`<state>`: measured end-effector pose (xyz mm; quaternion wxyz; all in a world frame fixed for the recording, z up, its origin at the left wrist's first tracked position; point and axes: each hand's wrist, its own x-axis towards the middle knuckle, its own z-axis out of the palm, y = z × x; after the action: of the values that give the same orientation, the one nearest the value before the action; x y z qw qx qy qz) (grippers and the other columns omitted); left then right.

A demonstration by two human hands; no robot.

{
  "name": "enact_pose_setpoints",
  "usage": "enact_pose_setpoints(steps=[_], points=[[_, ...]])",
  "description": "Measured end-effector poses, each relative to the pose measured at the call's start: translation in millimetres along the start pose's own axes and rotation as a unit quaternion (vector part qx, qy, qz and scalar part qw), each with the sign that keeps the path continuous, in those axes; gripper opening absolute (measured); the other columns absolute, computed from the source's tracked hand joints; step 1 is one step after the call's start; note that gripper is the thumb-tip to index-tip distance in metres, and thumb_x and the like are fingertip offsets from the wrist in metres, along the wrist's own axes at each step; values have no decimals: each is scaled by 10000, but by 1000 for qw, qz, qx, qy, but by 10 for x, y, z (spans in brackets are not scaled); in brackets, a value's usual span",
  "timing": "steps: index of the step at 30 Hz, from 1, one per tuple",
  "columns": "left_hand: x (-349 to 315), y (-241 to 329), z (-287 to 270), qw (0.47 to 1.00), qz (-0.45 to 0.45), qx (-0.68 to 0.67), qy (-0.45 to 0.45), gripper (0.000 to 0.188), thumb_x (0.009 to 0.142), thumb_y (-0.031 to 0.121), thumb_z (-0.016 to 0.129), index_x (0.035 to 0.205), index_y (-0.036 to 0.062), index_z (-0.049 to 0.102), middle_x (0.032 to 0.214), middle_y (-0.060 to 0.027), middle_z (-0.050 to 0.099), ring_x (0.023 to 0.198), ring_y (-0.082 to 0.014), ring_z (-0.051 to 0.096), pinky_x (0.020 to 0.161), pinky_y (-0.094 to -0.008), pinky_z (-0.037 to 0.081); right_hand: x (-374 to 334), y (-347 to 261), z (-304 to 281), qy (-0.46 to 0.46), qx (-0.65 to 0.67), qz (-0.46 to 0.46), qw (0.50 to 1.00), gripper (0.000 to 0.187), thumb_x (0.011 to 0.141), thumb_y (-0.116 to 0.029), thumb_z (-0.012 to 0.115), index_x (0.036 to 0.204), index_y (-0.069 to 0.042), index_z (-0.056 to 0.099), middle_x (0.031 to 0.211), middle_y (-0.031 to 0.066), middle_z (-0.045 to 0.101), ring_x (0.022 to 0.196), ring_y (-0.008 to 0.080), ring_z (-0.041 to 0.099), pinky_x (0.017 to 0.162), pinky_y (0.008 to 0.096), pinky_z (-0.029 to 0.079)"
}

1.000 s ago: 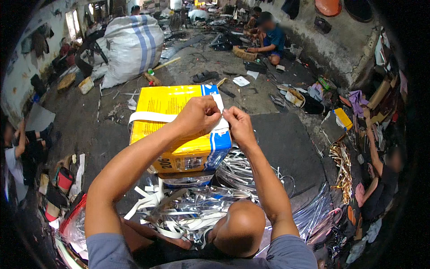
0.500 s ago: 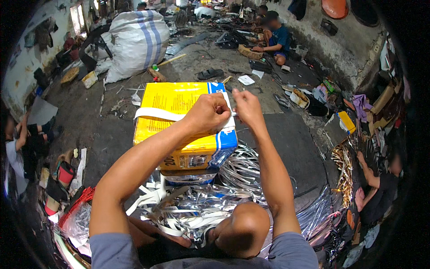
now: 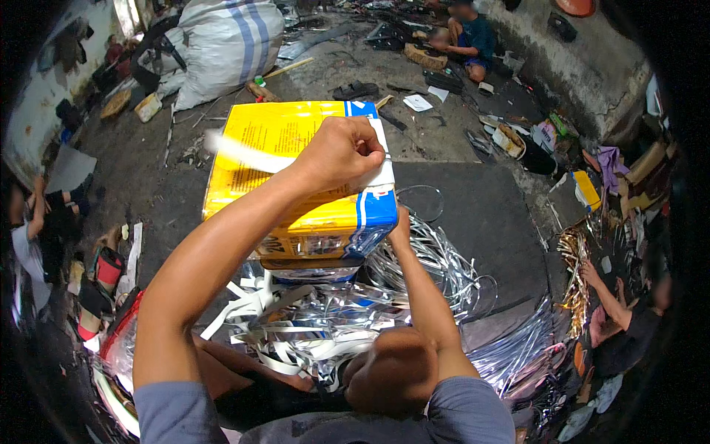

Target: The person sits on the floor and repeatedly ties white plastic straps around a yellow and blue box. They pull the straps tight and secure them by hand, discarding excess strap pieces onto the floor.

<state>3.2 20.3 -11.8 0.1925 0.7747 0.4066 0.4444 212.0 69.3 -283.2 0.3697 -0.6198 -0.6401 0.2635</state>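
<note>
A yellow and blue box stands in front of me, on top of another item that shows only at its lower edge. My left hand is closed in a pinch over the right end of the box top. A white strip runs leftward from beneath it, its far left end raised and blurred. White material also lies over the box's right edge, by the fingertips. My right hand is low against the box's right side, its fingers hidden behind the corner.
Silvery strips and white strips lie around my legs. A big white sack stands at the far left. Co-workers sit at the far right, right edge and left edge. Golden strips lie on the right.
My right hand has dropped from the top right edge of the box to its side. The white strip's left end has lifted. The view has tilted down.
</note>
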Motion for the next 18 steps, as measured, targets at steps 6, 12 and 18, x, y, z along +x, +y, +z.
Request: enact_pose_setpoints(steps=[6,12,18], points=[[18,32,4,1000,7,-2,-13,96,803,94,766,834,3,774,782,-115,713,683,-188,687,647,-320,552,-622,1129,478,-50,-134,206,968,327,820,-201,653,919,102,722,1007,324,717,977,489,706,899,537,560],[-7,78,13,999,6,1,-40,57,849,44,761,864,-11,768,832,-74,706,752,-139,662,677,-279,553,-770,1263,314,-48,-150,303,940,332,848,-198,645,1026,72,719,1112,323,706,1073,482,684,954,518,541],[-16,166,-4,998,28,25,-52,51,854,43,750,850,-7,761,820,-71,697,753,-145,658,663,-296,539,-919,1274,-3,-36,-210,299,930,362,909,-164,567,1177,65,648,1181,301,698,1117,478,677,977,545,534]])
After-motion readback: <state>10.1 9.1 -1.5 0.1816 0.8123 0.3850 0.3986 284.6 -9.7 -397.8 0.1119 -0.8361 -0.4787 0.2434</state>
